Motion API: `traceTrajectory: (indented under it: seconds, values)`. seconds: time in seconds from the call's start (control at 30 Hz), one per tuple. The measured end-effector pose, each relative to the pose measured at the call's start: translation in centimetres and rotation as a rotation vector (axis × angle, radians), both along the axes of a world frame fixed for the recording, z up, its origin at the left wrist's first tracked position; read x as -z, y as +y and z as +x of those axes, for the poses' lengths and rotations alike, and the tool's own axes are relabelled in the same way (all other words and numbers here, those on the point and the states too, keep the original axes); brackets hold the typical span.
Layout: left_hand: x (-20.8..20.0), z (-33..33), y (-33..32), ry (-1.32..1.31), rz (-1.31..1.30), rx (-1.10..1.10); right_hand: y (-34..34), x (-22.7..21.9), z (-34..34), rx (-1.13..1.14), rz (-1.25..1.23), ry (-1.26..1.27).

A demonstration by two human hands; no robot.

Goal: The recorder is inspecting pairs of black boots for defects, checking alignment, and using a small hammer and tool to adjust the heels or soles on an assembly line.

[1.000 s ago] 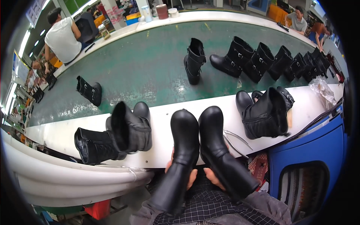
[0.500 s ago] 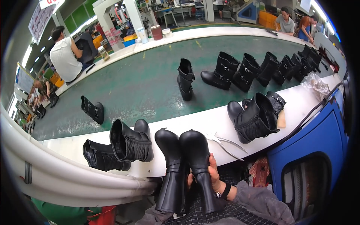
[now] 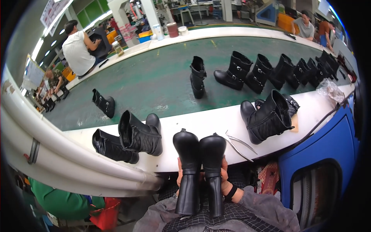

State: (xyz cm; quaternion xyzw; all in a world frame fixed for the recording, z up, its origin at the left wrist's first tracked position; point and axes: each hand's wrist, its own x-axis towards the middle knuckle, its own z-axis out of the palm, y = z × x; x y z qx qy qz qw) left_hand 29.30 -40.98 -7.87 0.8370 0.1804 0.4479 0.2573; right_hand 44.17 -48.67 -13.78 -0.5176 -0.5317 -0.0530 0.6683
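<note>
Two black boots are held side by side in front of me, toes toward the bench and shafts toward my lap. My left hand (image 3: 179,174) is wrapped round the outer side of the left boot (image 3: 188,193); most of its fingers are behind the leather. My right hand (image 3: 224,177), below a dark wrist band, grips the right boot (image 3: 213,149) at the ankle. Just right of the toes, metal pincers (image 3: 242,150) lie with handles spread on the white bench edge (image 3: 193,124).
Black quilted boots (image 3: 141,133) stand left on the ledge, others (image 3: 268,118) to the right. Buckled boots (image 3: 235,71) line the green conveyor belt (image 3: 154,85). A white pipe-like frame (image 3: 96,166) is at left, a blue machine (image 3: 309,150) at right. People sit across the belt.
Both boots have turned more upright and level with each other, with the left hand now showing on the outer side. My view has shifted slightly left, and the boots on the belt stand where they were.
</note>
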Motion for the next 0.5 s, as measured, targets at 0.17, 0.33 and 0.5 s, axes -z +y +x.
traceTrajectory:
  seconds: [0.17, 0.33, 0.5]
  values:
    - [0.6, 0.2, -0.4, -0.015, -0.01, -0.015, -0.7, 0.1, -0.3, -0.326, -0.049, 0.571]
    - [1.0, 1.0, -0.3, -0.034, -0.013, -0.017, -1.0, 0.7, -0.3, 0.097, -0.22, 0.071]
    - [1.5, 1.7, -0.2, -0.056, -0.012, -0.023, -0.9, 2.9, 0.3, -0.535, 0.143, 0.74]
